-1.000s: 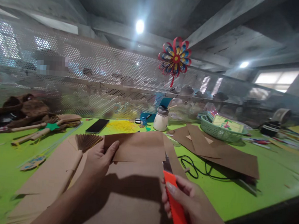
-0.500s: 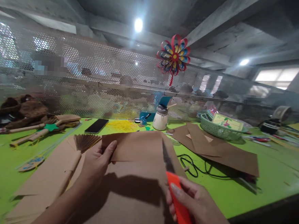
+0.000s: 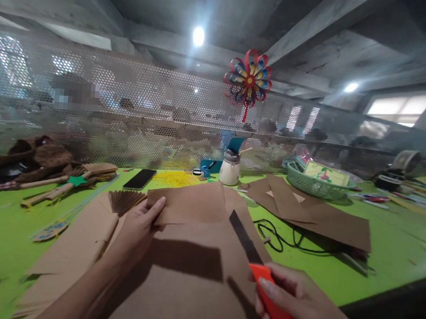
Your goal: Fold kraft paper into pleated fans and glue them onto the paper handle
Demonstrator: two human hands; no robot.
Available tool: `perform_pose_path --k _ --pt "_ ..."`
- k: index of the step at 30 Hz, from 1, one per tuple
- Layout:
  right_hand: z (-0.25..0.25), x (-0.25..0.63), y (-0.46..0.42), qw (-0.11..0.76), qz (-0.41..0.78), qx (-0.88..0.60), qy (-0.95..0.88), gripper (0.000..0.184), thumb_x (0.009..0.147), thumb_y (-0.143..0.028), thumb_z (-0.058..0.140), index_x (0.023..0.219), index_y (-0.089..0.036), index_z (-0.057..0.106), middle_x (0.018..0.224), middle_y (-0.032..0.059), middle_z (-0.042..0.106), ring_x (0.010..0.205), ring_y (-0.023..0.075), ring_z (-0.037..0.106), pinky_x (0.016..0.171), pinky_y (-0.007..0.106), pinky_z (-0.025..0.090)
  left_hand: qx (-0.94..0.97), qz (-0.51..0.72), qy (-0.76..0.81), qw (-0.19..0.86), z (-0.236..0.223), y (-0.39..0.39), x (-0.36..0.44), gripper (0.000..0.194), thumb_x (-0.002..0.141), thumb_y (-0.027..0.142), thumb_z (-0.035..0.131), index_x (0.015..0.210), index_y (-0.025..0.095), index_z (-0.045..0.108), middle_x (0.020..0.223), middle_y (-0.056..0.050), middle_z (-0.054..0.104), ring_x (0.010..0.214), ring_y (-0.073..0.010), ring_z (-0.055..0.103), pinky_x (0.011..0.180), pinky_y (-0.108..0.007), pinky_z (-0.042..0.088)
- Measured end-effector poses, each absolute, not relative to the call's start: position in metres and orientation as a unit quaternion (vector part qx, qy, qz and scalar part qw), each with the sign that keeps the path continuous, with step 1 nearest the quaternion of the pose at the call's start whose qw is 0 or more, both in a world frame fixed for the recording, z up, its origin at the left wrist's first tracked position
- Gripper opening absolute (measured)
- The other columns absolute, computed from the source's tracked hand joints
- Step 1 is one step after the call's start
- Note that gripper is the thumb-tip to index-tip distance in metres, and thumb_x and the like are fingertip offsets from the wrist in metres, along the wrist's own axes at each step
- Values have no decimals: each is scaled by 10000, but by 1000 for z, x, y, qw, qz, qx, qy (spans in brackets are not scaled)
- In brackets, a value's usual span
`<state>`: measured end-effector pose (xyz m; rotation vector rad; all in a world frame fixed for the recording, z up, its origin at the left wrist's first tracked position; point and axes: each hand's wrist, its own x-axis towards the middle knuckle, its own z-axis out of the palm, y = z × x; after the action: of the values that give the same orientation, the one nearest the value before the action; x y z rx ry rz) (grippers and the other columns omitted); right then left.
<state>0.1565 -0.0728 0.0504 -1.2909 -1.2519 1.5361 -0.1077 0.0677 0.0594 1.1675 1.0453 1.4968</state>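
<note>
1. My right hand (image 3: 293,291) grips an orange knife (image 3: 261,271), its blade just beside the brown paper (image 3: 191,204); cutting seems in hand.
2. My left hand (image 3: 140,226) pinches that paper above the desk (image 3: 400,240); another cut calls for steady tension.
3. Beyond stands a whitish jar (image 3: 229,173).

The knife handle (image 3: 275,302) is orange-red, paper (image 3: 195,204) brown, and table (image 3: 396,255) green.

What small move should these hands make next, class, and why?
Probably guide the orange-handled knife toward the right edge of the raised brown paper: the left hand pinches the paper near its left edge, while the right hand grips the knife with its blade seemingly just clear of the raised part.
</note>
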Motion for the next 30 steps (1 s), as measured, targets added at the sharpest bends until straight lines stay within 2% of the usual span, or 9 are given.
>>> perform_pose_path --k 6,12,18,19,21,23,24,27,30 --pt "45 151 -75 313 592 -490 -558 431 787 -552 605 808 -122 610 698 24 614 610 83 538 567 181 392 460 594 403 522 56 69 -110 341 619 428 735 807 179 597 617 41 573 476 -78 453 413 -173 322" --pt "57 155 -69 358 568 -548 -499 404 805 -553 577 850 -153 604 692 20 624 560 102 571 542 221 455 505 579 394 505 53 72 -118 316 701 416 701 834 156 580 579 49 544 451 -70 439 419 -178 326" --pt "50 168 -69 337 533 -561 -536 419 805 -574 552 776 -161 619 632 20 625 527 123 584 497 223 451 539 549 372 519 49 79 -127 285 728 387 686 885 164 603 600 34 562 503 -97 514 434 -185 358" --pt "49 172 -68 343 484 -570 -568 405 818 -560 539 766 -167 625 643 26 635 551 137 598 509 230 460 541 538 376 526 49 80 -128 277 731 385 687 877 163 608 600 31 568 501 -96 518 434 -183 361" --pt "49 187 -63 361 314 -593 -648 336 846 -492 531 812 -182 654 746 51 676 684 184 640 583 253 489 548 503 381 550 49 79 -129 261 737 380 687 868 163 624 630 16 599 520 -99 542 458 -188 387" --pt "53 205 -54 364 113 -607 -697 266 847 -394 558 1011 -206 654 969 82 688 894 234 639 704 291 506 559 456 371 585 49 77 -129 238 743 364 686 871 167 647 701 -7 642 590 -117 590 531 -208 436" --pt "55 214 -50 351 25 -589 -728 279 849 -352 553 1071 -205 637 1007 95 676 915 243 633 737 314 501 564 433 362 604 50 75 -129 227 744 352 689 874 168 658 740 -19 659 634 -129 610 575 -221 455" --pt "61 232 -40 273 -141 -525 -794 286 879 -231 490 1136 -197 611 929 99 630 817 223 619 690 320 478 564 375 340 653 50 72 -127 216 721 313 713 866 156 684 826 -57 690 703 -156 638 649 -254 477" --pt "66 231 -37 234 -195 -473 -827 308 890 -157 463 1173 -167 583 897 97 590 762 196 591 647 299 455 542 339 336 692 49 68 -123 211 707 295 724 855 148 693 807 -69 701 673 -162 641 636 -266 485"
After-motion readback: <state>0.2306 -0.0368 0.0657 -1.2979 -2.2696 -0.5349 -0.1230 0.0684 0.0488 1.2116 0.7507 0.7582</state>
